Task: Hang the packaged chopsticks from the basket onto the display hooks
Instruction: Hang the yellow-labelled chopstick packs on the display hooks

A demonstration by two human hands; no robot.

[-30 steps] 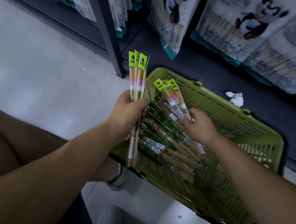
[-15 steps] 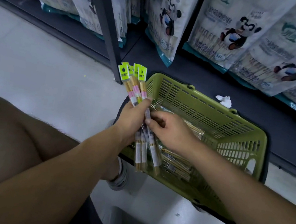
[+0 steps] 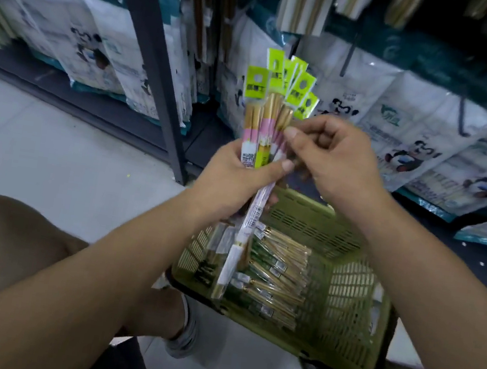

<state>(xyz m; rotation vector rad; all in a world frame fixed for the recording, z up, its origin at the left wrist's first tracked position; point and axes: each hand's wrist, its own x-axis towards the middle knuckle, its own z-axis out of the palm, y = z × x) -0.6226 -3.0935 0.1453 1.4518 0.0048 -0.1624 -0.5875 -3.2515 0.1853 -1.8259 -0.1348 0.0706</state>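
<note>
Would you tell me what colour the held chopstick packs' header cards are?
The header cards of the chopstick packs are bright yellow-green, clearest in the head view.

The packaged chopsticks (image 3: pixel 267 131) look like pale wood sealed in clear, glossy plastic sleeves with bright yellow-green paper header cards, and more glossy sleeves lie inside the basket (image 3: pixel 348 298). The basket is matt olive-green plastic moulded as an open lattice, with a dark rim. Behind the basket, the shelf upright (image 3: pixel 155 70) looks like matt grey painted metal, the panda bags (image 3: pixel 424 148) are shiny white plastic film, and the floor (image 3: pixel 50 155) is smooth and pale.
</note>
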